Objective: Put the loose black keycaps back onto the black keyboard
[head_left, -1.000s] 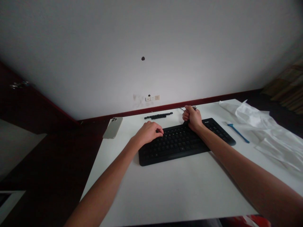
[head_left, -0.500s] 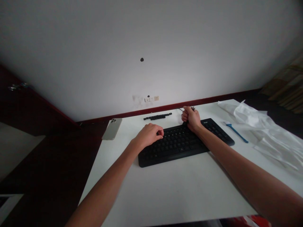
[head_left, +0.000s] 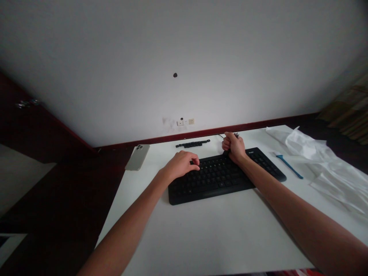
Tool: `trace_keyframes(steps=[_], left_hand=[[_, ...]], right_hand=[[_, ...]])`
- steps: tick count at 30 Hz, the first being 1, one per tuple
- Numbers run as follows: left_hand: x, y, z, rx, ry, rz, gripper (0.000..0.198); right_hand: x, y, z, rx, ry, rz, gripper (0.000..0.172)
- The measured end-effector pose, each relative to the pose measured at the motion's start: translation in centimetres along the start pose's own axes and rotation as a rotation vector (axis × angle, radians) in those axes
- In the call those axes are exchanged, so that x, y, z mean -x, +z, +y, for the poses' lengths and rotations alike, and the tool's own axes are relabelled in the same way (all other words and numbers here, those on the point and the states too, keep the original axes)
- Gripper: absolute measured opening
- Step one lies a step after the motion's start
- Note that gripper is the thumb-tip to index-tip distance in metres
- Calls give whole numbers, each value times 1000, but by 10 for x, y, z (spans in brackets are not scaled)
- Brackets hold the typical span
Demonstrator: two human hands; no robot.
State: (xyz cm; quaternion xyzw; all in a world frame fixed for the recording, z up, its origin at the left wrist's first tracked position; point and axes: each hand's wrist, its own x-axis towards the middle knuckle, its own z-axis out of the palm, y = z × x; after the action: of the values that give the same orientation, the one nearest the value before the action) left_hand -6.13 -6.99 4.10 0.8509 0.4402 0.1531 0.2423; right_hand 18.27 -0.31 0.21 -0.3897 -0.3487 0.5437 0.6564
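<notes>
No wording can be read with certainty. A small pale mark (head_left: 250, 151), possibly a brand name, is printed near the far edge of the black keyboard (head_left: 215, 178), towards its right end, but its letters are blurred. Key legends are faintly shown across the keyboard, too small to be made out; on the black keycaps (head_left: 193, 144) beyond it, none can be deciphered.

Dim, soft light leaves the wall (head_left: 235, 73) grey and the floor (head_left: 71, 207) nearly black.
</notes>
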Motion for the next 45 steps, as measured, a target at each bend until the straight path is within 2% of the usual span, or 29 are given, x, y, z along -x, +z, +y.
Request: trace_keyframes(steps=[2, 4, 8, 11, 16, 20, 23, 33, 40, 45], left_hand=[[-2, -2, -5, -5, 3, 98, 11], [-4, -2, -16, -21, -38, 261, 25], [-6, 7, -52, -5, -182, 606, 52], [-6, 18, -79, 114, -245, 732, 61], [-8, 26, -101, 354, -275, 771, 63], [-8, 26, -101, 434, -281, 781, 60], [-7, 26, -98, 451, -294, 777, 57], [-7, 25, -94, 413, -310, 778, 54], [-6, 25, -93, 407, -305, 769, 53], [-5, 25, -91, 417, -311, 775, 53]], right_hand=[[-1, -1, 0, -13, 3, -7, 51], [-1, -2, -1, -35, 12, -19, 52], [5, 1, -4, -76, 28, -75, 48], [16, 11, -8, -80, 33, -133, 47], [44, 42, -10, -130, 72, -284, 54], [65, 70, 0, -75, 113, -381, 58], [75, 84, 12, 5, 109, -428, 60], [76, 81, 36, 131, 31, -495, 58], [78, 81, 40, 247, 0, -521, 59], [78, 82, 39, 247, 5, -512, 57]])
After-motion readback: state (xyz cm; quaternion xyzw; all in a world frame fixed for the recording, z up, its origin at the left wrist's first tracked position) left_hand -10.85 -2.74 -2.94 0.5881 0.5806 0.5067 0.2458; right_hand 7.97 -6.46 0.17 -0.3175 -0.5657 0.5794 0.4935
